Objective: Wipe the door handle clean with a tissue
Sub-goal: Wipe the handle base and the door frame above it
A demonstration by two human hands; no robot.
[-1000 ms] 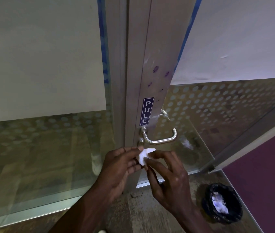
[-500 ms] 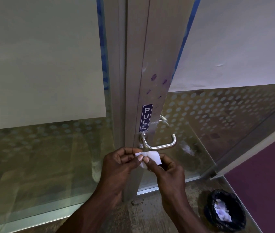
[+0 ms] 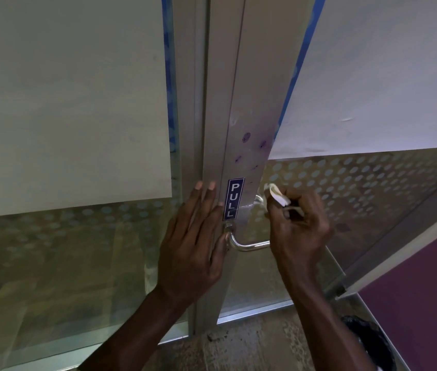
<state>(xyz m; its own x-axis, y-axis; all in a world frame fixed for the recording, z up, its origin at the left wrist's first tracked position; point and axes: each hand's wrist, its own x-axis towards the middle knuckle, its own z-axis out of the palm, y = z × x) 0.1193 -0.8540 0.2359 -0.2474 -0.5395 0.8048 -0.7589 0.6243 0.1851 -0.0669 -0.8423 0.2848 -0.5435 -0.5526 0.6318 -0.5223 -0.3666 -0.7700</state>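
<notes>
A silver lever door handle (image 3: 246,246) sticks out of the aluminium door frame (image 3: 249,103) just below a blue PULL sticker (image 3: 232,199). My left hand (image 3: 194,245) lies flat and open against the frame, thumb touching the handle's base. My right hand (image 3: 296,223) holds a folded white tissue (image 3: 276,194) pinched in its fingers, at the frame's right edge above the handle's free end. That hand hides the lever's outer end. A second handle (image 3: 259,200) on the glass's far side shows beside the tissue.
Glass panels with a dotted film and white paper sheets (image 3: 65,103) flank the frame. A black bin (image 3: 372,341) lined with a bag stands on the floor at lower right, next to a purple carpet (image 3: 426,290).
Both hands rose from below the handle. The left let go of the tissue and went flat on the frame; the right carried the tissue up to the right of the handle.
</notes>
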